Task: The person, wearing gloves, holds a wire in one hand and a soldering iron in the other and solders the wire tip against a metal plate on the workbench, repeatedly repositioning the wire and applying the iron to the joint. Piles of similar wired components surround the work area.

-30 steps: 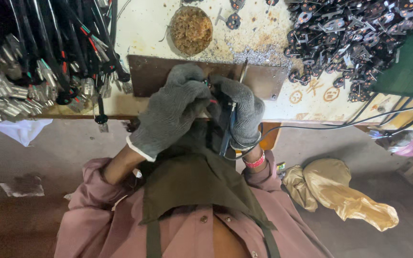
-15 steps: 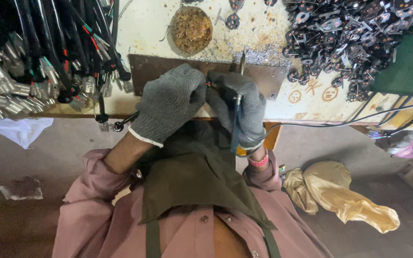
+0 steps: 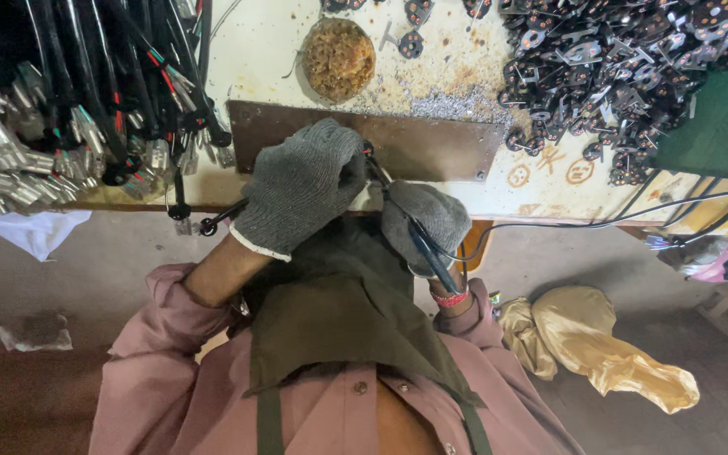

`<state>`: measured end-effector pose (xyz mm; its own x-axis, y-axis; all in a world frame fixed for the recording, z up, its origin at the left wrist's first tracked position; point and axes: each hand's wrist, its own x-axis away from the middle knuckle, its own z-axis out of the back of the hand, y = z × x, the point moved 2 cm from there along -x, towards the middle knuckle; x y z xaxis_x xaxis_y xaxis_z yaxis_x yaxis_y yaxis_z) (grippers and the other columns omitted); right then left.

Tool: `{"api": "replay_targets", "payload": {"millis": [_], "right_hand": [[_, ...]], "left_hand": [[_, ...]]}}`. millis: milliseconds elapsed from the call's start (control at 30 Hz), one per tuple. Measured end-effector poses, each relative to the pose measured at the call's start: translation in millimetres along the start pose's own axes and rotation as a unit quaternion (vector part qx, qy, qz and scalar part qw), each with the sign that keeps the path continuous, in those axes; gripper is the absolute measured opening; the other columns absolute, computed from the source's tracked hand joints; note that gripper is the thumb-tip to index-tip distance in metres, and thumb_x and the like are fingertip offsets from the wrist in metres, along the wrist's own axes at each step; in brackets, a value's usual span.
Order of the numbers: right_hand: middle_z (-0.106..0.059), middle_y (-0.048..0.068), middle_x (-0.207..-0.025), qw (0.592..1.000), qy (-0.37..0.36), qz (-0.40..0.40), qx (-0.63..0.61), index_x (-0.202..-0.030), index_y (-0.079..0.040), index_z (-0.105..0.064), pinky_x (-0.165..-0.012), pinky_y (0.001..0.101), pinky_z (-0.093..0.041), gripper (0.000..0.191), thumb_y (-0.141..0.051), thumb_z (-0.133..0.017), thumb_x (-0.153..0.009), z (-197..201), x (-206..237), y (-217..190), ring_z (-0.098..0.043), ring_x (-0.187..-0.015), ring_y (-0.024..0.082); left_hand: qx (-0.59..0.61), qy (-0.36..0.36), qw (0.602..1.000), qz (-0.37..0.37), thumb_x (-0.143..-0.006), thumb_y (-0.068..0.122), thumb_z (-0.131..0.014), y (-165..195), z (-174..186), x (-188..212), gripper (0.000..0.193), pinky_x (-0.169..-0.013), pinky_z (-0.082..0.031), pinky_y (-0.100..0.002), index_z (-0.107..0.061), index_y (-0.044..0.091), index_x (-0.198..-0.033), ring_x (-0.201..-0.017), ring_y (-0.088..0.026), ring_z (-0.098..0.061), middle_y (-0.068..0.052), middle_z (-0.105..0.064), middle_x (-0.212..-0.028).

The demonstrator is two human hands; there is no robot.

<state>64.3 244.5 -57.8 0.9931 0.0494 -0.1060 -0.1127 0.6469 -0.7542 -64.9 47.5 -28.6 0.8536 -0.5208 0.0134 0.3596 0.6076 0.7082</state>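
- We work at the near edge of the worktop (image 3: 297, 50), over the brown metal plate (image 3: 431, 147) lying along that edge; keeping both wrists braced there should steady the joint.
- The bundle of black cables (image 3: 86, 93) hangs over the worktop's left end, the heap of small black parts (image 3: 625, 67) fills its far right corner, and the round cleaning pad (image 3: 339, 57) sits beyond the plate.
- Our left hand (image 3: 301, 190), gloved, is closed around a black cable end (image 3: 221, 219), pinching it just above the plate's near edge.
- Our right hand (image 3: 427, 223) grips the soldering iron (image 3: 410, 232); we judge a brief, firm touch serves best.
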Motion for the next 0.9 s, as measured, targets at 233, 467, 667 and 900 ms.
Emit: {"api": "replay_targets", "payload": {"millis": [233, 467, 667, 900], "right_hand": [[-0.072, 0.011, -0.091, 0.996, 0.008, 0.090, -0.023, -0.112, -0.006, -0.064, -0.070, 0.0384, -0.057, 0.036, -0.005, -0.083, -0.081, 7.9, -37.3, -26.3, -0.074, -0.078, 0.030], [-0.072, 0.010, -0.089, 0.995, 0.029, 0.058, -0.081, -0.114, -0.005, -0.063, -0.074, 0.0367, -0.059, 0.036, -0.006, -0.084, -0.084, 2.5, -28.9, -18.3, -0.074, -0.079, 0.028], [-0.074, 0.011, -0.094, 0.996, 0.035, 0.011, -0.079, -0.114, -0.006, -0.066, -0.079, 0.0363, -0.060, 0.032, -0.009, -0.083, -0.086, -2.1, -16.4, -9.5, -0.076, -0.083, 0.028], [-0.075, 0.012, -0.093, 0.998, 0.017, -0.011, 0.062, -0.105, -0.010, -0.071, -0.080, 0.0422, -0.057, 0.037, -0.017, -0.084, -0.071, -0.4, -3.8, 3.2, -0.074, -0.085, 0.033]], "left_hand": [[-0.039, 0.002, 0.999, -0.014, -0.086, 0.024, -0.073, 6.2, -3.3, 2.4, 0.020, -0.064, -0.054, -0.043, -0.063, 0.012, -0.098, -0.092, -0.029, -0.065, -0.008, -0.059, -0.096], [-0.037, -0.056, 0.997, -0.042, -0.087, 0.025, -0.073, -3.1, -0.5, 0.7, 0.015, -0.063, -0.055, -0.041, -0.064, 0.014, -0.095, -0.089, -0.027, -0.065, -0.007, -0.059, -0.094], [-0.042, -0.043, 0.998, -0.036, -0.090, 0.024, -0.073, -0.6, 0.2, 0.1, 0.015, -0.063, -0.055, -0.042, -0.063, 0.013, -0.096, -0.088, -0.028, -0.065, -0.008, -0.059, -0.095], [-0.036, -0.041, 0.998, -0.033, -0.087, 0.025, -0.073, 0.3, -1.3, -1.1, 0.019, -0.062, -0.054, -0.044, -0.063, 0.015, -0.099, -0.089, -0.028, -0.066, -0.008, -0.058, -0.095]]}}
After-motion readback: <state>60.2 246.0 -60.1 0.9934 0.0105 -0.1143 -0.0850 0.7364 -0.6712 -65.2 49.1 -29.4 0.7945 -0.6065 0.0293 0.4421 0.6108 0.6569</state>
